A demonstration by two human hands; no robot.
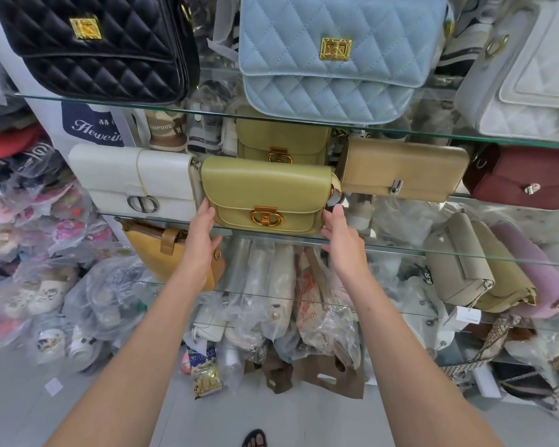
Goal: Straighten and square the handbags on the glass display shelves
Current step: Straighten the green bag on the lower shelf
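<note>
Olive-green leather with a gold clasp (266, 217): the green handbag (265, 195) stands at the front lip of the middle glass shelf (400, 252), flap facing us. We take it as our landmark.

Neighbours:
- Just left of it is a white bag (136, 182), close enough to touch or nearly so.
- To its right, past a narrow gap, is a tan bag (404, 169).
- Directly behind it is a second green bag (281, 140) of the same make.

Hands:
- The left hand (202, 240) lies flat against its lower left corner, fingers straight, gripping nothing.
- The right hand (344, 243) is spread open at its lower right corner, beside the bunched strap there. We cannot tell whether those fingertips touch the bag or only hover, because the hand covers the contact.

We judge the step to be squaring this one bag between two flat palms. Its bottom edge already runs about parallel with the shelf lip, so only small corrections seem needed.

To do it well:
- We press low, near the base, and evenly from both sides, because a high push would tip it.
- We slide it on the glass rather than lift it.
- We bring its face level with the white bag's face and set its clasp in front of the clasp behind.
- We tuck the strap in at the right and keep the gap to the tan bag.
- We stop short of crowding the bag behind, and let no part of the base hang over the lip.
</note>
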